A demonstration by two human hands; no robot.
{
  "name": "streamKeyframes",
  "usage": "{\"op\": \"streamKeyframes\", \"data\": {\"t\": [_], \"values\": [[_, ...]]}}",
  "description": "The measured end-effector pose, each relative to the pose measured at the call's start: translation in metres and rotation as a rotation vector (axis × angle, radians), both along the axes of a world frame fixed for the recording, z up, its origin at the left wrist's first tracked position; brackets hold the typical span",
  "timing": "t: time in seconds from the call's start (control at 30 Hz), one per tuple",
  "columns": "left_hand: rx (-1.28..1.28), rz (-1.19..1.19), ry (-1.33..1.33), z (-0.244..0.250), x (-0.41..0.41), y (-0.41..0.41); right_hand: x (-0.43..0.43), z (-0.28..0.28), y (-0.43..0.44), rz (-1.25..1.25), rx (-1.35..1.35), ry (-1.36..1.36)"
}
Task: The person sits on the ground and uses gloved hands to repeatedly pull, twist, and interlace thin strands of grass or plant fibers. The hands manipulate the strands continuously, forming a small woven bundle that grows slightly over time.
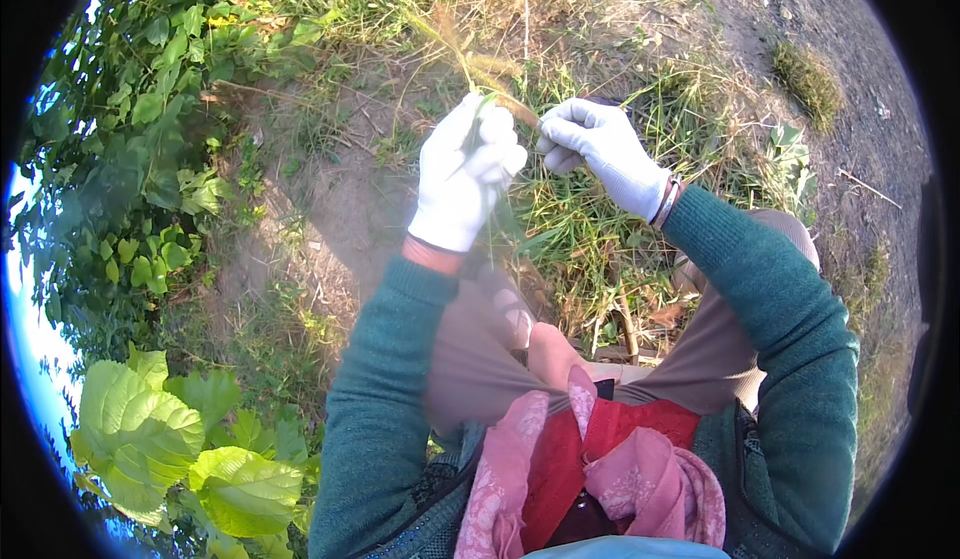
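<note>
My left hand (466, 173), in a white knit glove, is closed around a few green grass stems (471, 79). Bristly tan foxtail seed heads (493, 65) fan out above that fist. One of them, a longer seed head (517, 109), slants down to the right. Its tip meets the pinched thumb and fingers of my right hand (592, 146), which wears a matching glove. Green grass blades (491, 221) hang blurred below the left fist. The palm side of the grip is partly hidden by the fingers.
Cut or flattened grass (577, 236) lies between my bent knees, with a dry brown stick (626, 319) in it. Leafy vines (150, 109) rise on the left, and broad leaves (244, 488) stand near my left elbow. Grey gravelly ground (862, 161) runs along the right.
</note>
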State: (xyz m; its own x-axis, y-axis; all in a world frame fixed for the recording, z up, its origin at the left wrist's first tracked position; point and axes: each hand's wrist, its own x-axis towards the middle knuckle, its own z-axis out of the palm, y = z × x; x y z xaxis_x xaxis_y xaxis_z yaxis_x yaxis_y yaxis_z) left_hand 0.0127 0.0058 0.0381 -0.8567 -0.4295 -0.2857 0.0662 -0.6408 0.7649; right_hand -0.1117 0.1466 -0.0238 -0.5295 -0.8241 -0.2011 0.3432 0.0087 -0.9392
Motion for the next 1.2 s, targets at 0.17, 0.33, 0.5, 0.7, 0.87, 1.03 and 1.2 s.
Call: {"op": "streamKeyframes", "data": {"t": [0.17, 0.33, 0.5, 0.7, 0.87, 1.03, 1.2], "values": [[-0.047, 0.007, -0.012, 0.005, 0.001, 0.003, 0.004, -0.005, -0.007, -0.047, -0.062, -0.179], [-0.011, -0.059, 0.062, 0.004, 0.003, 0.002, -0.006, -0.004, -0.008, -0.097, -0.104, -0.106], [0.04, -0.053, 0.066, 0.003, 0.003, 0.001, 0.001, -0.003, -0.007, -0.06, -0.067, -0.138], [0.057, -0.084, 0.274, -0.023, 0.008, -0.017, 0.005, 0.002, -0.007, -0.084, -0.06, -0.083], [0.204, -0.137, 0.276, -0.026, 0.005, -0.019, 0.011, -0.001, -0.008, -0.054, -0.046, -0.133], [-0.123, 0.001, 0.009, -0.005, -0.006, 0.0, 0.014, 0.008, -0.011, -0.001, -0.092, -0.099], [-0.105, 0.007, 0.026, -0.015, -0.007, -0.014, 0.024, 0.025, -0.014, 0.0, 0.053, 0.168]]}}
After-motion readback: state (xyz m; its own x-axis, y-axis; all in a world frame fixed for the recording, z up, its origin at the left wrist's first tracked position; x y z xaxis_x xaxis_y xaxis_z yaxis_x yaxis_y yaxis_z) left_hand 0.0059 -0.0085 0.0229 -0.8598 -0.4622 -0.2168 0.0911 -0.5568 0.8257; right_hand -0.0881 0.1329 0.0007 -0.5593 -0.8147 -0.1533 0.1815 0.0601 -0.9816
